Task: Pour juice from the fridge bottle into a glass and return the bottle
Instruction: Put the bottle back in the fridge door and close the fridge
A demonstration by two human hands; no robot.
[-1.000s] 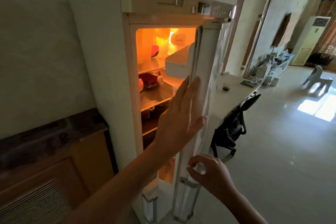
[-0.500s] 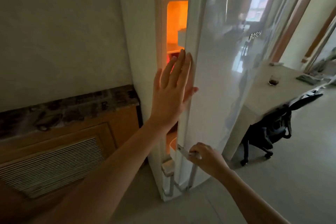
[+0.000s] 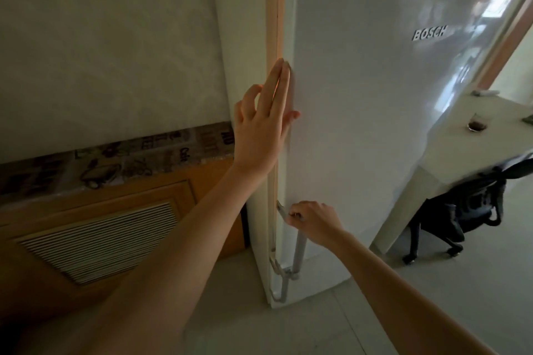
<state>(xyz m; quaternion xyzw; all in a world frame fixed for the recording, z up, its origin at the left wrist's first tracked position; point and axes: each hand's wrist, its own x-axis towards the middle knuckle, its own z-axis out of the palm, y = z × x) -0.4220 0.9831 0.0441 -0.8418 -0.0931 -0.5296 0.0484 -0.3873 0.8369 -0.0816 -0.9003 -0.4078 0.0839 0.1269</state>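
The white fridge door (image 3: 360, 101) fills the middle of the view and stands almost closed, with only a thin orange-lit slit along its left edge. My left hand (image 3: 264, 121) lies flat with straight fingers against that edge. My right hand (image 3: 313, 220) is curled around the metal door handle (image 3: 298, 245) low on the door. A small glass (image 3: 476, 124) with dark liquid sits on the white table (image 3: 461, 153) at the right. The juice bottle is hidden.
A wooden cabinet (image 3: 115, 225) with a slatted vent and a patterned top stands left of the fridge. A black office chair (image 3: 461, 210) is tucked under the table. Pale tiled floor (image 3: 432, 311) spreads to the right.
The fridge door has swung from wide open to almost closed, hiding the lit shelves. Both hands moved with it, and the view has come closer.
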